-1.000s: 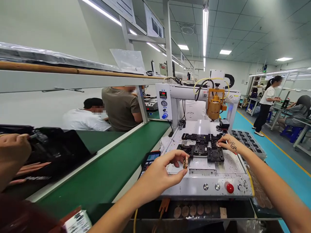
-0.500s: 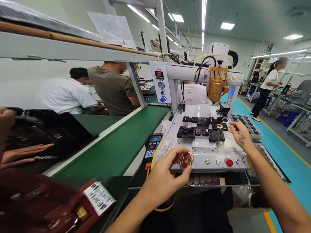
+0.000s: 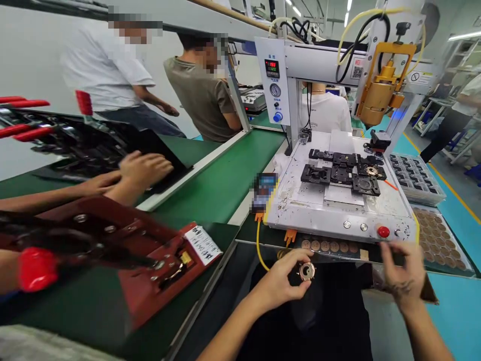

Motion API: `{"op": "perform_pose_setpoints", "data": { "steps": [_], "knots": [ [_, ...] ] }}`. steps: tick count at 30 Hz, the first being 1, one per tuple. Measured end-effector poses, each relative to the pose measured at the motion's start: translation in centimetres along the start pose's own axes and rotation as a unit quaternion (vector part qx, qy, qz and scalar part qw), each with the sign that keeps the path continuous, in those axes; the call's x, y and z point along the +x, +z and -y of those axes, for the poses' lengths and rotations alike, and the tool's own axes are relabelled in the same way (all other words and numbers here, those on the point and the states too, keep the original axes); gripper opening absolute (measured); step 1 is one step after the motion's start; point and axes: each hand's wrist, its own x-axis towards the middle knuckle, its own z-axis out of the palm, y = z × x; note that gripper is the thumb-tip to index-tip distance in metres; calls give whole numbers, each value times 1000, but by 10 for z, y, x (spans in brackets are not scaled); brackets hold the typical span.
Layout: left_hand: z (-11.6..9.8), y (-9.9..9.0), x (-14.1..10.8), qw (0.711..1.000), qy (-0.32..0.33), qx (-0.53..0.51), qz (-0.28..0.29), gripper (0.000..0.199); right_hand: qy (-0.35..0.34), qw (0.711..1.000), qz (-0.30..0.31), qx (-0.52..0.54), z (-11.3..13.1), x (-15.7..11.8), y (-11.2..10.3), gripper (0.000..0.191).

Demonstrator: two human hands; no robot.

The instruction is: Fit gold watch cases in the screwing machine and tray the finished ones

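Note:
My left hand [image 3: 282, 283] pinches a round rose-gold watch case [image 3: 307, 271] between thumb and fingers, its open middle turned toward me, above my dark-clothed lap. Off to the right, my right hand [image 3: 405, 268] hovers just in front of the machine's front panel, fingers loosely bent and apart, with nothing visible in them. On the white bed of the dispensing machine [image 3: 285, 216] sit several black fixtures [image 3: 341, 174]. Another rose-gold watch case [image 3: 372, 171] rests in the right-hand fixture. Beside it lies a thin orange-red stick [image 3: 391, 184].
A gold dispensing head [image 3: 376, 103] hangs over the bed. Clear trays of black parts [image 3: 415, 175] and a sheet of brown discs [image 3: 438, 235] stand at right. A red press [image 3: 150, 281] and a co-worker's hands [image 3: 143, 170] are at left, beside the green conveyor [image 3: 225, 175].
My view has tilted down and left. My right hand has drawn back from beside the fixtures toward me; the orange-red stick lies on the bed. My left hand still holds the watch case, now lower.

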Motion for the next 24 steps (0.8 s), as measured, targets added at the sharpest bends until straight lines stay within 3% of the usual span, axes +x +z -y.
{"op": "perform_pose_setpoints", "data": {
  "steps": [2,3,6,10,17,24],
  "knots": [
    [17,10,0,999,7,10,47,38,-43,981,155,109,32,-20,24,18],
    [23,13,2,998,14,19,63,37,-56,969,200,130,46,-28,38,21],
    [31,15,12,996,22,24,79,39,-63,951,264,148,65,-41,79,27],
    [27,9,20,998,1,9,70,39,-68,948,287,121,58,-42,105,21],
    [19,7,23,996,-6,14,89,28,-139,949,267,91,42,-60,109,27],
    [12,8,25,997,-28,14,69,30,-209,937,227,164,26,-87,114,22]
  ]
}}
